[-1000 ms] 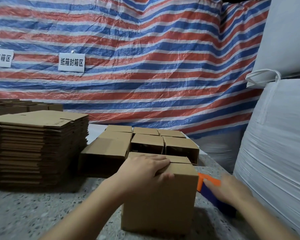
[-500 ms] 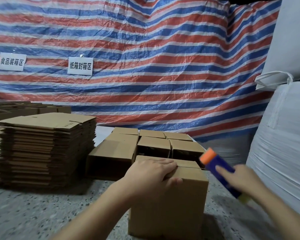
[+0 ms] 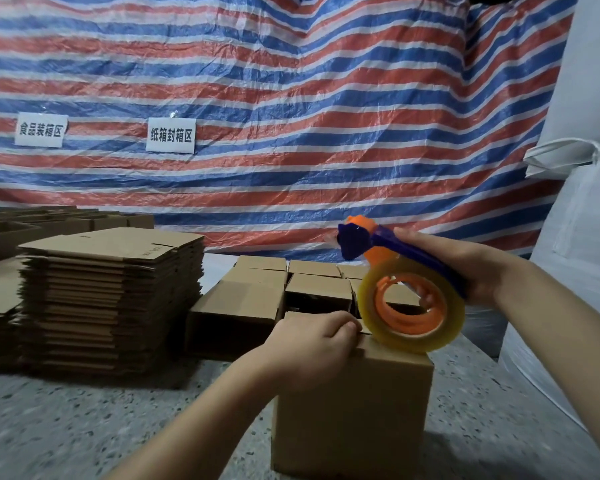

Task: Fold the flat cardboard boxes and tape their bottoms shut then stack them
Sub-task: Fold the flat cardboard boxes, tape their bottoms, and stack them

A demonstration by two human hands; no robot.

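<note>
Box (image 3: pixel 352 410) stands on the table (image 3: pixel 84 427), nearest. On its top the left hand (image 3: pixel 312 344) presses the flaps shut. Just above its top seam the right hand (image 3: pixel 465 268) grips the tape dispenser (image 3: pixel 409 299). Behind the box lie finished boxes (image 3: pixel 243 306).

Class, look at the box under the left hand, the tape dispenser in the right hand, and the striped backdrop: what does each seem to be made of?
Box: matte brown cardboard, probably corrugated like the layered edges of the flat stack.
Tape dispenser: glossy blue and orange plastic, apparently; its roll looks like clear yellowish film.
Striped backdrop: likely woven plastic tarpaulin, crinkled with a slight sheen.
</note>
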